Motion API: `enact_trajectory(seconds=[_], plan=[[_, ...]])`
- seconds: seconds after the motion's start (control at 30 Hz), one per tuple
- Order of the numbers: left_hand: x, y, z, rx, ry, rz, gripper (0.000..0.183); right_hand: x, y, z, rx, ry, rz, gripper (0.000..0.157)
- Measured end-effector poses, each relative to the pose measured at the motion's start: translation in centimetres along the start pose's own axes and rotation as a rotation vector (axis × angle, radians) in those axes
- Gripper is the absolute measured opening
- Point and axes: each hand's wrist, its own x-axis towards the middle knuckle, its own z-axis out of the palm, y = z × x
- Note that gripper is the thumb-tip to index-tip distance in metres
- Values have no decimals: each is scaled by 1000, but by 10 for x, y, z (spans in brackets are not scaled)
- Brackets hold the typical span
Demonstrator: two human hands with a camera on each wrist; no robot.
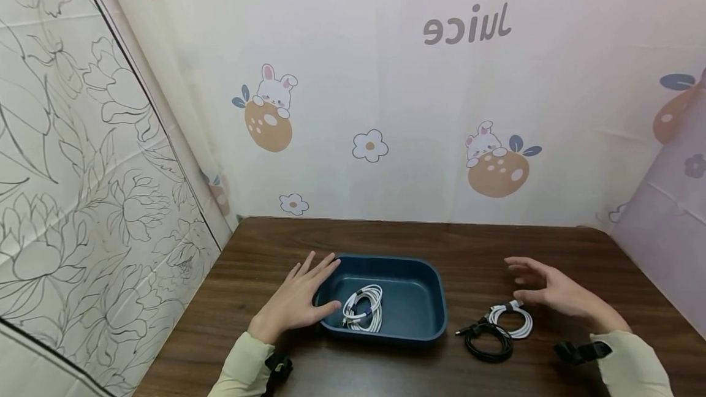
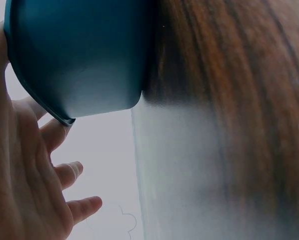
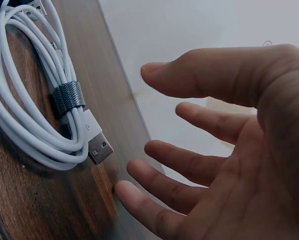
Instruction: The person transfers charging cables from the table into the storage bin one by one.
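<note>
A dark blue rectangular tray (image 1: 419, 305) stands on the wooden table, with a coiled white cable (image 1: 376, 299) in its left part. My left hand (image 1: 298, 299) rests with spread fingers on the tray's left rim; the left wrist view shows the fingers along the tray's outer wall (image 2: 89, 60). To the right of the tray lie a coiled white USB cable (image 1: 524, 326) and a coiled black cable (image 1: 489, 357), overlapping each other. Just beyond the white USB cable hovers my right hand (image 1: 551, 290), its fingers apart and nothing between them. In the right wrist view a dark strap (image 3: 68, 98) binds that cable.
The brown wooden table (image 1: 485, 244) runs back to a patterned curtain (image 1: 375, 90) with rabbits and flowers. A second curtain with line-drawn flowers (image 1: 72, 201) hangs along the left side. Black straps (image 1: 581, 353) sit on both wrists.
</note>
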Motion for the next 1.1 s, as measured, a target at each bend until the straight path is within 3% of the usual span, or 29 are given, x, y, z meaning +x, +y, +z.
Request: enact_trajectory(seconds=[0.33,0.7,1.1], plan=[[1,0,1,-3,2,-1,82,0,13,-1,17,-112,-94,62],[0,0,1,5,9,5,81,3,18,-3,158,-299,-167,45],[0,1,1,5,9,2,80,4,19,1,129,-292,-137,34]])
